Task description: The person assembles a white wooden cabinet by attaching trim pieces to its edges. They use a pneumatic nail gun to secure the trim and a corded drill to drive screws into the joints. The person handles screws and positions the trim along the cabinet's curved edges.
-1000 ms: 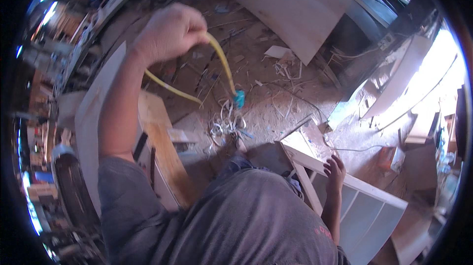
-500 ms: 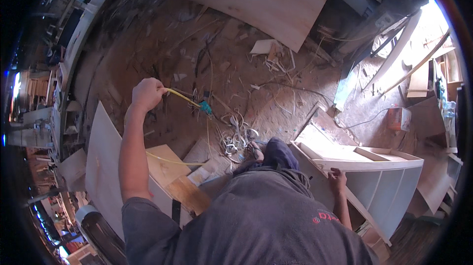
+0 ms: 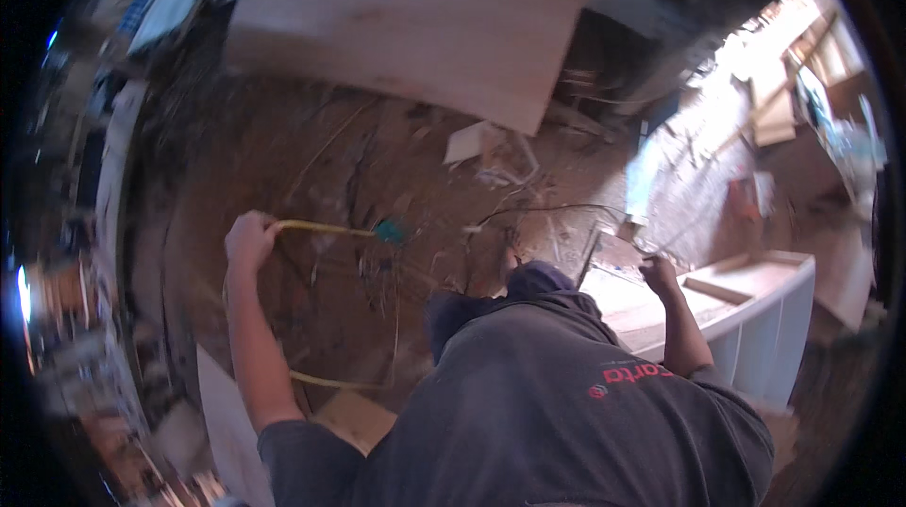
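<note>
A downward view over a workshop floor [image 3: 311, 177] of brown dirt, strewn with sawdust, wood chips and thin loose wires. The picture is blurred, so small details are hard to read.

The largest thing is a pale plywood sheet [image 3: 425, 16] lying flat at the top, its lower right corner pointing toward the middle. Below it, filling the lower centre and right, is the person's own body in a dark grey shirt [image 3: 557, 413], seen from above, with a dark blue knee or trouser leg [image 3: 533, 279] showing just ahead of it.

At the right stands a white cabinet carcass [image 3: 755, 309], open at the top, with a loose wooden strip lying inside it. Beyond it, in bright light at the upper right, are scattered board offcuts [image 3: 769, 116]. A flat white board [image 3: 222, 413] lies at the lower left, beside a tan wooden board [image 3: 354, 417] near the left elbow.

The left hand [image 3: 249, 237] is stretched out to the left and closed in a fist around a yellow cord [image 3: 326, 227]. The cord runs taut from the fist to the right and ends in a small teal piece [image 3: 391, 231], raised above the floor. A further slack length of the same yellow cord lies on the floor below, near the left forearm.

The right hand [image 3: 659, 271] rests on the near edge of the white cabinet, fingers curled over it; whether it grips anything else cannot be told.
</note>
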A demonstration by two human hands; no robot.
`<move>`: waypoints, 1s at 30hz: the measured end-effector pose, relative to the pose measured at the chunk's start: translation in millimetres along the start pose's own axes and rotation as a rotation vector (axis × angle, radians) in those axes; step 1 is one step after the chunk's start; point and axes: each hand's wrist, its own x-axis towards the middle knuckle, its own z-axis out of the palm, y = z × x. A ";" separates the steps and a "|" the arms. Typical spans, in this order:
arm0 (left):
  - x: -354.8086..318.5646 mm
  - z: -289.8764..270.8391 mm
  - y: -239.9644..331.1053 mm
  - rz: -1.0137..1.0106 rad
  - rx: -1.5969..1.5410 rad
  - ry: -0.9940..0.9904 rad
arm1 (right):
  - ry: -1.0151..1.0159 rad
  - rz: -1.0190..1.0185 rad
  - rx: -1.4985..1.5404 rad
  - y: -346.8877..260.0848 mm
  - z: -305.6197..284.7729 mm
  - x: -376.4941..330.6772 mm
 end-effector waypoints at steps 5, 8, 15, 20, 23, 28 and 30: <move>115.1 2.3 16.6 0.128 0.054 -0.036 | 0.232 -0.094 0.272 -62.1 -20.3 26.9; 173.5 25.1 24.6 0.246 0.026 0.035 | 0.330 0.093 0.353 -78.9 -2.7 0.9; 272.7 110.5 2.5 0.541 -0.082 0.126 | 0.349 0.748 0.274 -64.2 171.9 -184.2; 314.6 160.0 -39.5 0.382 0.255 -0.061 | -0.198 0.960 0.156 -118.7 336.0 -345.8; 320.0 185.4 -27.7 0.423 0.221 -0.102 | -0.230 1.106 0.505 -174.7 388.9 -387.5; 324.9 203.2 42.2 0.648 0.172 -0.168 | 0.068 1.031 0.422 -232.1 399.6 -362.8; 328.8 209.2 81.6 0.766 0.137 -0.207 | 0.158 1.070 0.613 -240.6 379.3 -352.3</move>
